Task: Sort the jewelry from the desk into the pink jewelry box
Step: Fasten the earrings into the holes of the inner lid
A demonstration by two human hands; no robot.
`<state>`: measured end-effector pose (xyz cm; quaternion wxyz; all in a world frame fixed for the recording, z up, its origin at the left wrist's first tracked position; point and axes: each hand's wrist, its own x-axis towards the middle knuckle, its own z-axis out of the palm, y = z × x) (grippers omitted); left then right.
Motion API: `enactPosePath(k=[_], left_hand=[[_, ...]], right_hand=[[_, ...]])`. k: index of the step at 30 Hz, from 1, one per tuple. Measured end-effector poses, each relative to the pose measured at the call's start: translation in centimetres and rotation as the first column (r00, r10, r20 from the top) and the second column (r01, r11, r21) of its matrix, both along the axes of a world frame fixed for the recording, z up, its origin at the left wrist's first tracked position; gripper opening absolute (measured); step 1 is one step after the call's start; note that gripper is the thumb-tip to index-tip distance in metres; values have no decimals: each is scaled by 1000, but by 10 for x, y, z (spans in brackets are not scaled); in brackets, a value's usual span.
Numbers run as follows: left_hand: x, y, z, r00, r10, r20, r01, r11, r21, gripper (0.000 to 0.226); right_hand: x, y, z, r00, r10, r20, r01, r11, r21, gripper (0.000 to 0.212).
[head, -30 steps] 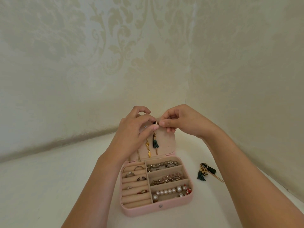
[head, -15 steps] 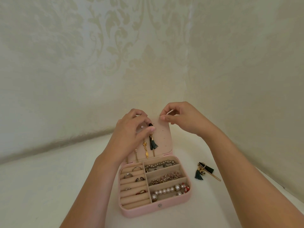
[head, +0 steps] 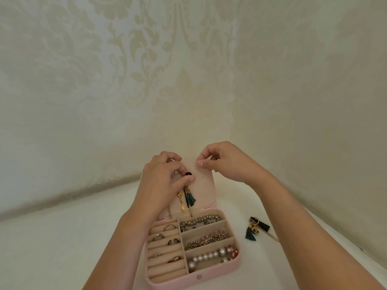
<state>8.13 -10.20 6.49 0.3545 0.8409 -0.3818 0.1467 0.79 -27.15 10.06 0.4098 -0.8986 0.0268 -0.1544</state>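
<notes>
The pink jewelry box [head: 178,281] lies open on the white desk, its lid panel [head: 204,185] standing upright. Rings [head: 159,236] fill the left rows and beaded bracelets [head: 209,240] the right compartments. A green tassel earring [head: 190,198] and a gold leaf earring [head: 181,203] hang from the panel. My left hand [head: 161,181] pinches the top of the hanging tassel earring against the panel, thumb just under its dark stud. My right hand [head: 227,162] pinches the panel's top edge. A second green tassel earring [head: 254,229] lies on the desk, right of the box.
The desk [head: 62,248] sits in a corner; patterned walls [head: 314,143] rise close behind and to the right of the box. My forearms cross the desk on both sides of the box.
My right hand let go of the tassel earring's top and moved up and right to the lid panel's top edge. My left hand stayed on the earring.
</notes>
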Motion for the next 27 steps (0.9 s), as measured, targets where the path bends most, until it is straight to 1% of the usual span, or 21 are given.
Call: enactPosePath(k=[4,11,15,19,21,24,26,27], left_hand=[[-2,-2,0,1000,22,-5,-22,999,-24,17],[1,-2,1,999,35,-10,-35,999,12,14],[0,-2,2,999,47,-19,-47,999,23,16],[-2,-4,3,998,53,-17,-54,998,-35,19],[-2,-3,4,998,64,4,-64,996,-59,27],[-5,-2,6,995,95,10,-94,993,-74,46],[-6,-1,8,992,123,15,-122,991,-60,55],[-5,0,9,989,146,25,-145,989,-29,57]], right_hand=[[-3,0,2,1000,5,-12,-5,1000,-2,5],[-5,2,5,999,14,-36,-14,1000,-4,5],[-7,3,6,999,23,-37,-23,1000,-7,3],[-8,3,7,999,34,-29,-34,999,-11,4],[-8,3,7,999,39,-30,-40,999,-7,4],[-8,2,9,998,55,-25,-55,998,9,6],[-9,1,10,998,63,-19,-63,998,13,8],[-9,1,10,998,66,-16,-65,998,14,8]])
